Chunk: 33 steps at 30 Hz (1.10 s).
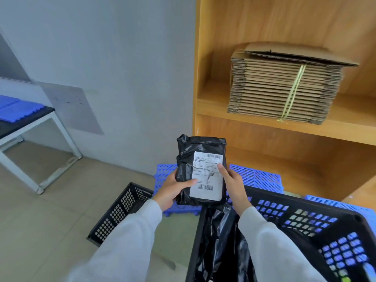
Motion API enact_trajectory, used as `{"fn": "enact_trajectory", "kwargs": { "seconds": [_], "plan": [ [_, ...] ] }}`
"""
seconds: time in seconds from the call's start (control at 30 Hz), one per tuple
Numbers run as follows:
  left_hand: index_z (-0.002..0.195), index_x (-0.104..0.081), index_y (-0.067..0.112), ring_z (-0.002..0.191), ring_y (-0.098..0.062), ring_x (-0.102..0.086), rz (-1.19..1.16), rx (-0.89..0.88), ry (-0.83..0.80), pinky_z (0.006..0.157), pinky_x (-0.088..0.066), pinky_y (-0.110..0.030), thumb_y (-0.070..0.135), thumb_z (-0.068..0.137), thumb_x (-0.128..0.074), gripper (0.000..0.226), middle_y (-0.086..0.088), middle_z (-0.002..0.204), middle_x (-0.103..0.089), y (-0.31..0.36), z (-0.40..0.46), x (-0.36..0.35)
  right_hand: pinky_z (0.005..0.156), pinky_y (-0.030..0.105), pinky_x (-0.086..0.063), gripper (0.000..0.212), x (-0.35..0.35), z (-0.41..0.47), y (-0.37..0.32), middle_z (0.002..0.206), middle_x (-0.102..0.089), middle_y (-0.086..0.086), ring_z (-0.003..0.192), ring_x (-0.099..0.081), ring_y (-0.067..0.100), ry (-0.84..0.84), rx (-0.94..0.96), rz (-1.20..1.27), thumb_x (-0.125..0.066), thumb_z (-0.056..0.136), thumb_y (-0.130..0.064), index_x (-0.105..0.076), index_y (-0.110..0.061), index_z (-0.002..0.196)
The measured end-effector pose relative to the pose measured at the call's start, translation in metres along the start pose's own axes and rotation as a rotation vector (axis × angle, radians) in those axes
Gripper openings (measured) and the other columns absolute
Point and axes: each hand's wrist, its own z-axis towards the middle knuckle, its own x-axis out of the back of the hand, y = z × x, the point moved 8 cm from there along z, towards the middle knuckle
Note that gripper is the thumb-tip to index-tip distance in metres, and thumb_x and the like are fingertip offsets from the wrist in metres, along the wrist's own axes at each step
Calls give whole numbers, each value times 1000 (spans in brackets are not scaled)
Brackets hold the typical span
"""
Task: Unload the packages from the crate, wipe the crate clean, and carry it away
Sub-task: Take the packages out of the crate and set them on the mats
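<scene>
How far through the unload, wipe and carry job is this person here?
Early, still unloading. Both the left hand and right hand hold one black package above the black crate. More black plastic bags remain inside. No cloth shows, so wiping and carrying the crate away are left.

Bright even light, soft focus, wide-angle bending at edges

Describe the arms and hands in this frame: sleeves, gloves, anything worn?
Both arms wear long, loose, pale grey-white sleeves ending at the wrists. The left hand and right hand are bare: no gloves, rings, watch or markings visible.
</scene>
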Motion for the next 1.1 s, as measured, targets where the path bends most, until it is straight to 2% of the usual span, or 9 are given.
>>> {"fn": "enact_trajectory", "kwargs": {
  "seconds": [0.1, 0.2, 0.3, 0.4, 0.53, 0.73, 0.8, 0.97, 1.1],
  "plan": [
    [126, -65, 19, 110, -18, -72, -73, 42, 50, 97, -55, -38, 14, 81, -86, 50, 1, 120, -75, -11, 17, 42, 91, 37, -52, 40, -14, 25, -1, 114, -70, -4, 99, -64, 14, 43, 101, -350, -54, 99, -54, -71, -21, 115],
    [126, -65, 17, 109, -21, -73, -110, 71, 104, 100, -55, -43, 11, 81, -86, 50, -3, 118, -76, -21, 33, 78, 81, 34, -48, 27, -27, 46, 6, 125, -61, 4, 94, -60, 18, 38, 181, -682, -56, 101, -36, -68, -17, 115],
    [128, -64, 18, 107, -22, -73, -118, 104, 148, 100, -56, -45, 14, 79, -88, 55, -2, 117, -76, -34, 52, 109, 95, 37, -43, 21, -47, 59, 28, 126, -61, 1, 120, -52, 22, -24, 187, -998, -55, 101, -36, -69, -23, 110],
    [128, -65, 15, 105, -23, -74, -156, 134, 182, 92, -59, -40, 11, 80, -86, 52, -4, 115, -77, -52, 74, 130, 107, 38, -32, 29, -55, 64, 39, 134, -57, -6, 130, -44, 20, 60, 185, -1340, -46, 99, -41, -71, -31, 110],
    [122, -67, 10, 101, -24, -74, -152, 171, 252, 78, -60, -32, 2, 82, -83, 44, -8, 114, -76, -76, 100, 146, 108, 40, -31, 36, -55, 67, 45, 138, -54, -8, 131, -43, 19, 83, 168, -1440, -40, 99, -41, -70, -31, 115],
    [125, -67, 9, 106, -33, -72, -141, 283, 272, 99, -55, -53, 2, 77, -87, 52, -13, 116, -75, -128, 145, 173, 88, 43, -43, 36, -58, 63, 43, 105, -68, -7, 101, -62, 24, 195, 287, -1488, -42, 90, -41, -75, -28, 89],
    [125, -67, 9, 107, -33, -72, -138, 302, 275, 99, -55, -53, 1, 78, -86, 51, -14, 116, -75, -140, 154, 179, 84, 43, -44, 38, -56, 60, 41, 98, -69, -6, 92, -64, 25, 245, 360, -1497, -39, 88, -42, -75, -28, 83],
    [124, -66, 5, 109, -36, -70, -108, 348, 306, 99, -55, -55, -4, 78, -83, 49, -18, 119, -73, -174, 167, 196, 87, 41, -43, 19, -56, 64, 45, 101, -69, -8, 94, -64, 22, 228, 320, -1519, -59, 91, -38, -75, -29, 87],
    [127, -65, 5, 109, -33, -70, -81, 369, 310, 97, -55, -47, -3, 85, -78, 44, -14, 122, -72, -193, 170, 197, 87, 42, -45, 16, -58, 64, 44, 100, -69, -9, 91, -65, 22, 231, 326, -1518, -62, 89, -38, -75, -29, 86]
  ]
}}
